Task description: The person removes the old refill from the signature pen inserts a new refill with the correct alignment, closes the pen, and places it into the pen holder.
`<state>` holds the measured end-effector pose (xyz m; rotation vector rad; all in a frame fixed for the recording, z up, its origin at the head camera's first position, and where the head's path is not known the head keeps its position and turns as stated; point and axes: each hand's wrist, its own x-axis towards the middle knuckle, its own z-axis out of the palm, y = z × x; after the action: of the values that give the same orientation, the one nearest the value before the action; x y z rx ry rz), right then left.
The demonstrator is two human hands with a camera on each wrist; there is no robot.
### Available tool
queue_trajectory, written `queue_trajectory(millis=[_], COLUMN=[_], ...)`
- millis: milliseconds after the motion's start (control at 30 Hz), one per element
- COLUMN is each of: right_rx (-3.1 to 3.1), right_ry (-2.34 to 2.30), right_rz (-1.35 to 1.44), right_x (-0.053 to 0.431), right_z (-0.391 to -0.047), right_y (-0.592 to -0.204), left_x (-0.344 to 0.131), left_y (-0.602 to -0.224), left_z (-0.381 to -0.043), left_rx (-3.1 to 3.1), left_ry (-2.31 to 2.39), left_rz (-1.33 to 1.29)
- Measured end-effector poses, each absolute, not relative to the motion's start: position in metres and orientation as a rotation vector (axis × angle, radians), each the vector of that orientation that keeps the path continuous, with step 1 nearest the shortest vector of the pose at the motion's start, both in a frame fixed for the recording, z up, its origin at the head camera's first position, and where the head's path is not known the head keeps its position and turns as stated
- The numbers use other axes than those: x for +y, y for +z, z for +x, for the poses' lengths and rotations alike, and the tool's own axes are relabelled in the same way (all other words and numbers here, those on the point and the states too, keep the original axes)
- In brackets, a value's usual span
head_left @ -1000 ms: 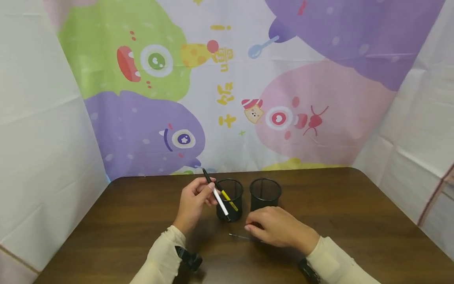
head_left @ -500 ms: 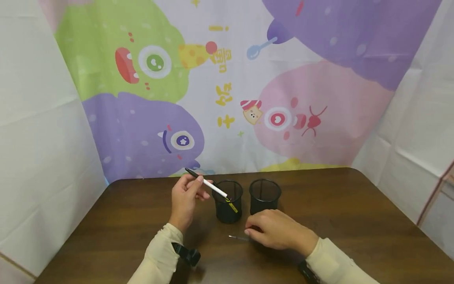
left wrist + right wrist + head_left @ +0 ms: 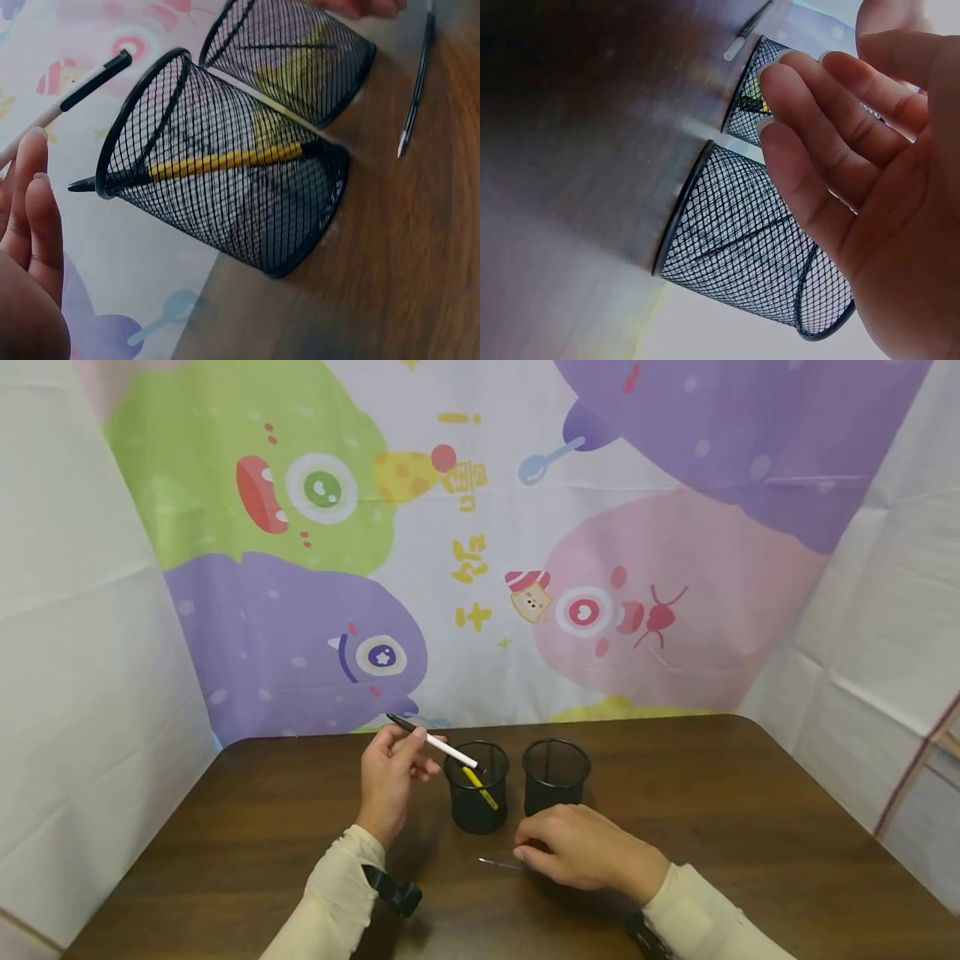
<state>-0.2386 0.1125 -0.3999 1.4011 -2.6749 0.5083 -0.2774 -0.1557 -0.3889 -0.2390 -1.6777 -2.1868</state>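
Note:
My left hand pinches a white pen with a black end, slanted over the rim of the left black mesh pen holder. Inside that holder leans a yellow pen with black ends, one end poking past the rim. My right hand hovers low over the table in front of the right mesh pen holder, fingers loosely curled and holding nothing. Beside and partly beneath it lies a thin dark rod with a silvery tip, resembling a pen refill; in the head view the hand hides part of it.
Both holders stand upright side by side on a brown wooden table. Behind the table hangs a cartoon-printed cloth, and pale cloth walls rise at both sides.
My left hand has shifted left with the white pen, which has swung from steep to a flatter slant. My right hand has stayed nearly in place beside the thin rod.

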Motion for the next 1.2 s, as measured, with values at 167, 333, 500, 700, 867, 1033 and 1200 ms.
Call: queue_trajectory(millis=[167, 333, 500, 700, 867, 1033, 1200], right_rx=[-2.692, -2.699, -2.712, -2.732, -2.755, -2.782, -2.791], right_ry=[0.509, 0.509, 0.508, 0.558, 0.572, 0.569, 0.582], right_rz=[1.401, 1.405, 1.404, 1.423, 1.429, 1.424, 1.435], right_x=[0.1119, 0.1125, 0.1121, 0.1103, 0.1099, 0.1105, 0.1108], right_z=[-0.2396, -0.241, -0.2404, -0.239, -0.2388, -0.2393, -0.2394], right_y=[-0.4005, -0.3996, -0.4, -0.3993, -0.3981, -0.3982, -0.3998], left_x=[-0.1566, -0.1538, -0.1521, -0.1517, -0.1511, -0.1499, -0.149], left_y=[-0.3877, -0.3861, -0.385, -0.3848, -0.3828, -0.3815, -0.3834], left_z=[-0.2802, -0.2806, -0.2784, -0.2791, -0.2811, -0.2819, -0.2798], left_rx=[-1.73, -1.757, -1.802, -1.851, -1.899, -1.942, -1.993], left_ry=[-2.169, -2.157, -2.123, -2.101, -2.04, -2.003, -1.963], left_rz=[-0.266, -0.292, -0.319, -0.346, -0.321, -0.278, -0.287])
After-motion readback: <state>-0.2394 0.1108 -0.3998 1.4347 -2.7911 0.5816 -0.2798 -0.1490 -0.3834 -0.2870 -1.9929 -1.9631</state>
